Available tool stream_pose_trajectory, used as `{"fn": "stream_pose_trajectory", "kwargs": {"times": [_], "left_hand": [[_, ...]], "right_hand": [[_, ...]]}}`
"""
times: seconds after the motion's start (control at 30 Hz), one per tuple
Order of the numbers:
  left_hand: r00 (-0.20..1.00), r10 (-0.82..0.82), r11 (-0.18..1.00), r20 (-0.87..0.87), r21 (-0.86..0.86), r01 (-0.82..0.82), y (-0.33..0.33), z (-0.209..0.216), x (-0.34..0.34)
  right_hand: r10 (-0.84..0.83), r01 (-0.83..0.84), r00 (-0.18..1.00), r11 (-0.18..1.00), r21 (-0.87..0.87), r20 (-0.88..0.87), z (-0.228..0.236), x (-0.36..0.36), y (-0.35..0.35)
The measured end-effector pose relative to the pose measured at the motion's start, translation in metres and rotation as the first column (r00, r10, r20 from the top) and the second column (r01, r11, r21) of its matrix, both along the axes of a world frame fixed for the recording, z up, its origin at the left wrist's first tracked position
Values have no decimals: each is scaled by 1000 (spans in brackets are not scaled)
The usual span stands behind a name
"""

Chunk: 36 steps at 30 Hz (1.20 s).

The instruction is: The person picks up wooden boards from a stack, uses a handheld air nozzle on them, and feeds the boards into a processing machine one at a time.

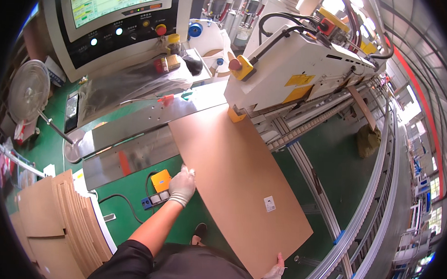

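Observation:
A long, flat brown board [231, 180] with a white label [269, 204] lies slantwise in front of me. Its far end rests on the machine's metal table [133, 140], up against an orange block [236, 115] under the white machine head. My left hand [182, 186], in a pale glove, is closed on the board's left edge about halfway along. At the near end, my right hand [274, 276] is closed on the corner, thumb on top; its other fingers are hidden beneath the board.
A control panel [113, 30] with a lit screen stands far left. The white machine [296, 68] carries a red stop button [234, 64]. Stacked brown boards [65, 222] lie at left. Roller rails [375, 196] run along the right. A power strip [156, 200] sits below my left hand.

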<state>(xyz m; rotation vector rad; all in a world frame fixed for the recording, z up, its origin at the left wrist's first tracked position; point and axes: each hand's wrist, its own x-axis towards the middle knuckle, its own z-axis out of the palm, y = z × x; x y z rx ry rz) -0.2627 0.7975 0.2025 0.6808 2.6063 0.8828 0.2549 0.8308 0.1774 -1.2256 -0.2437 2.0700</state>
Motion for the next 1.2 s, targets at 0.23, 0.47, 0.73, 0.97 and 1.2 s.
{"fn": "stream_pose_trajectory", "kwargs": {"times": [0.23, 0.47, 0.73, 0.97, 1.2], "left_hand": [[994, -67, 998, -84, 7, 67, 86, 3, 15], [917, -386, 921, -106, 14, 389, 85, -25, -5], [846, -420, 906, -329, -205, 370, -134, 30, 7], [951, 303, 938, -62, -158, -309, -446, -74, 32], [-376, 830, -451, -413, -99, -887, -774, -135, 145]], "right_hand": [[-107, 98, 993, 980, 171, 46, 12, 10, 73], [-452, -167, 670, 681, 713, 589, 4, -20, 141], [186, -890, 446, -17, 457, 876, 1, -199, 43], [317, -790, -236, -613, 9, 919, -109, -209, -77], [327, -750, -331, -661, -36, 885, -91, -248, -128]]}}
